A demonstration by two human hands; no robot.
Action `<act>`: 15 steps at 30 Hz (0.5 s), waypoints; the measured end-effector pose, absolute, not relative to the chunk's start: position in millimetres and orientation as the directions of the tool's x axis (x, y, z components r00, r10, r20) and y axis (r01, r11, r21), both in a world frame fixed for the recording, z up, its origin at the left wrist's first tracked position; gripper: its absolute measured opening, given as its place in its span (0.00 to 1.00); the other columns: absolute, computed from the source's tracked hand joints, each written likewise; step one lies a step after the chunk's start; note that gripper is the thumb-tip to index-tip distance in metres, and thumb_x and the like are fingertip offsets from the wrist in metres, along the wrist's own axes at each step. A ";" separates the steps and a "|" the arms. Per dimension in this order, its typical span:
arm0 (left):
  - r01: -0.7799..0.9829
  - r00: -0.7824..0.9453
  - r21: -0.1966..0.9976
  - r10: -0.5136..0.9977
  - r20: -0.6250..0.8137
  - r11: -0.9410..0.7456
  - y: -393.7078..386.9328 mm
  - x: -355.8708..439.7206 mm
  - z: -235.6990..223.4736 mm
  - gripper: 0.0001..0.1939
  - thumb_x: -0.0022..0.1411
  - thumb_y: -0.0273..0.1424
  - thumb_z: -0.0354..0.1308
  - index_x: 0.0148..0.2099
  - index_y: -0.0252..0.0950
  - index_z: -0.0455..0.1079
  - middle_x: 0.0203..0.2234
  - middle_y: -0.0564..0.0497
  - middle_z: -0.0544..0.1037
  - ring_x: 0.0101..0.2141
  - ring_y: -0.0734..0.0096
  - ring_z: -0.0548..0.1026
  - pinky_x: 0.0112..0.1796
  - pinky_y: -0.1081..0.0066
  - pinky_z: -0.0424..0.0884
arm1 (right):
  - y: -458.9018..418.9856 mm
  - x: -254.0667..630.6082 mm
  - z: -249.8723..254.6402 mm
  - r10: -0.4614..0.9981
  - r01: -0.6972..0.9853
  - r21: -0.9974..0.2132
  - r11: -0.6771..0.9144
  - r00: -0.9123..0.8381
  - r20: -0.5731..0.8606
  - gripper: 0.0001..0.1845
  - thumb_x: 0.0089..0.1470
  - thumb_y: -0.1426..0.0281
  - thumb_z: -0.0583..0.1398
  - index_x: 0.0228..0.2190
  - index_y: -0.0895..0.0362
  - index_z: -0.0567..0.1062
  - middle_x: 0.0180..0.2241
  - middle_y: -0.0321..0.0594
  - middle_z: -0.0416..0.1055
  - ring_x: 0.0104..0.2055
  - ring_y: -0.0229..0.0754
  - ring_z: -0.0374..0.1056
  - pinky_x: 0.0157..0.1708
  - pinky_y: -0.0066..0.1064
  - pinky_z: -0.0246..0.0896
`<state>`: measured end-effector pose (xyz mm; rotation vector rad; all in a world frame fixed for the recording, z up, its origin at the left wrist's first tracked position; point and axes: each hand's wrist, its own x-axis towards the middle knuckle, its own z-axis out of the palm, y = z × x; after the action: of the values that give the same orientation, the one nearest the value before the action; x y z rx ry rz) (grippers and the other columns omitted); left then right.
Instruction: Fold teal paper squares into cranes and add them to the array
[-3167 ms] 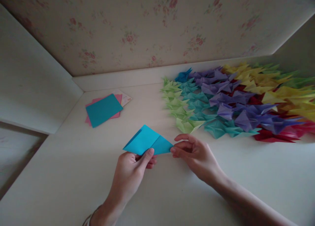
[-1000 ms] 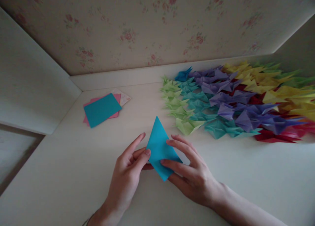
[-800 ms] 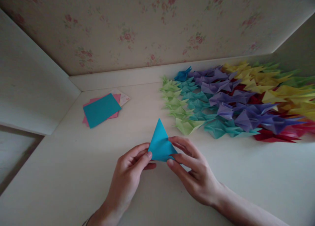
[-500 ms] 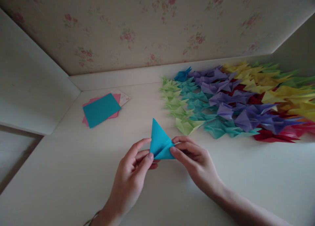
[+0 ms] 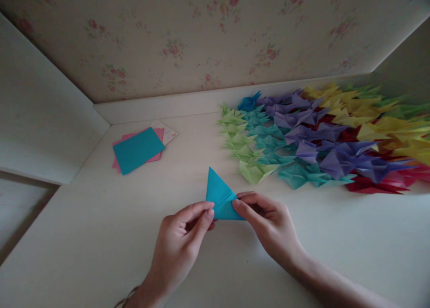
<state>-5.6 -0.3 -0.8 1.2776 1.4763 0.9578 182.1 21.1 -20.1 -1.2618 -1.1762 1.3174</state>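
Note:
A bright blue sheet of origami paper [image 5: 219,194], folded into a triangle with one point upward, is held above the white table between both hands. My left hand [image 5: 184,234] pinches its lower left corner between thumb and fingers. At the right edge my right hand [image 5: 268,223] grips it, thumb on the front and fingers behind. A diagonal crease or flap edge runs across the front between the two thumbs. The fingertips behind the paper are partly hidden.
Many folded paper cranes stand in rows at the right, among them light green [image 5: 257,170], teal [image 5: 298,173], purple [image 5: 339,162] and yellow [image 5: 386,135] ones. A teal sheet [image 5: 139,150] lies over pink sheets [image 5: 157,156] at the left. Wallpapered wall [image 5: 188,66] rises behind the white table [image 5: 215,272].
The blue paper was turned from a wide kite shape to point upward, and its lower tip folded up into a triangle. The right hand shifted to the right edge; the left thumb and forefinger closed in.

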 end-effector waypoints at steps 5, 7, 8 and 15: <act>0.281 -0.037 0.946 0.986 -0.159 0.164 -1.2 -5.7 -1.7 0.10 0.62 0.37 0.62 0.43 0.40 0.80 0.29 0.53 0.85 0.30 0.68 0.83 0.31 0.78 0.77 | 19.6 180.3 -17.2 0.987 0.064 -0.985 -0.160 -0.011 -0.161 0.12 0.53 0.60 0.64 0.27 0.56 0.81 0.26 0.39 0.78 0.28 0.42 0.70 0.27 0.29 0.64; 0.296 -0.039 0.942 0.988 -0.151 0.156 -2.0 -5.5 -1.6 0.10 0.62 0.37 0.62 0.42 0.39 0.80 0.29 0.52 0.85 0.29 0.68 0.83 0.31 0.78 0.77 | 18.8 180.1 -16.9 0.986 0.082 -0.983 -0.166 -0.001 -0.167 0.13 0.53 0.60 0.64 0.26 0.56 0.81 0.25 0.39 0.77 0.27 0.41 0.69 0.26 0.29 0.63; 0.304 -0.039 0.941 0.989 -0.144 0.149 -2.3 -5.2 -1.5 0.10 0.62 0.37 0.62 0.42 0.39 0.80 0.29 0.52 0.85 0.29 0.68 0.83 0.30 0.78 0.77 | 18.4 180.0 -17.0 0.986 0.086 -0.982 -0.168 0.005 -0.168 0.13 0.53 0.60 0.64 0.26 0.56 0.80 0.24 0.39 0.77 0.27 0.41 0.69 0.25 0.28 0.63; 0.303 -0.045 0.946 0.994 -0.104 0.113 -1.4 -1.7 -0.8 0.18 0.63 0.36 0.61 0.54 0.37 0.72 0.25 0.55 0.83 0.27 0.70 0.80 0.31 0.77 0.75 | 18.4 177.5 -20.0 0.989 -0.077 -0.987 -0.140 0.029 -0.142 0.09 0.50 0.63 0.68 0.28 0.55 0.75 0.22 0.34 0.74 0.24 0.36 0.67 0.23 0.24 0.61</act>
<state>-1.7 -1.4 -0.8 1.3330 1.5052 0.9840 177.5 18.4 -20.0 -1.2717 -1.0584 1.3208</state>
